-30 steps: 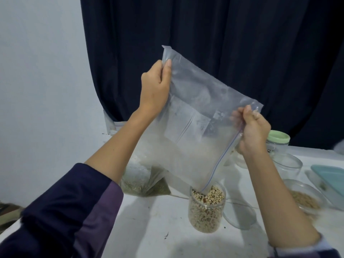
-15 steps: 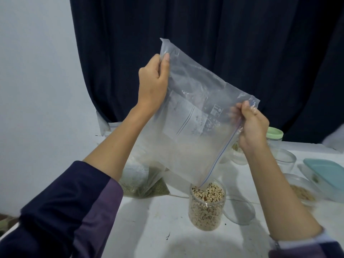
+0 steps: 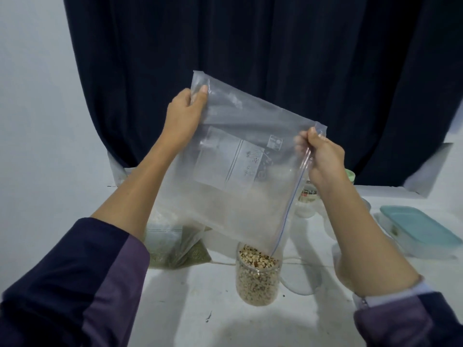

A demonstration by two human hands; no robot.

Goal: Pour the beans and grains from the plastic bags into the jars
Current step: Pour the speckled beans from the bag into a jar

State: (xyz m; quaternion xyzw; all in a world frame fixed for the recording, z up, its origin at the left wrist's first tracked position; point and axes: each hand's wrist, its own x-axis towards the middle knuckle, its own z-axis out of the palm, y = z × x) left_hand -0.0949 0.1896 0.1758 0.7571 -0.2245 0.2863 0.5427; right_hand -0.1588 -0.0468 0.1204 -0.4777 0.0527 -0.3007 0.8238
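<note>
A clear zip-lock plastic bag (image 3: 240, 171) hangs tilted in the air, its open corner pointing down into a glass jar (image 3: 258, 279). The bag looks empty. The jar stands on the white table (image 3: 190, 309) and is filled to its brim with pale beans. My left hand (image 3: 185, 116) pinches the bag's upper left corner. My right hand (image 3: 323, 156) grips the bag's right corner by the zip strip.
A second bag with green grains (image 3: 175, 244) lies behind my left arm. A clear lid (image 3: 303, 281) lies right of the jar. Further right are a green-lidded jar (image 3: 350, 175), partly hidden, and a teal-lidded container (image 3: 421, 231). A dark curtain (image 3: 250, 58) hangs behind.
The bag has stayed over the jar, held by the same corners. The view has shifted so hands and bag sit a little lower and the bag is stretched flatter.
</note>
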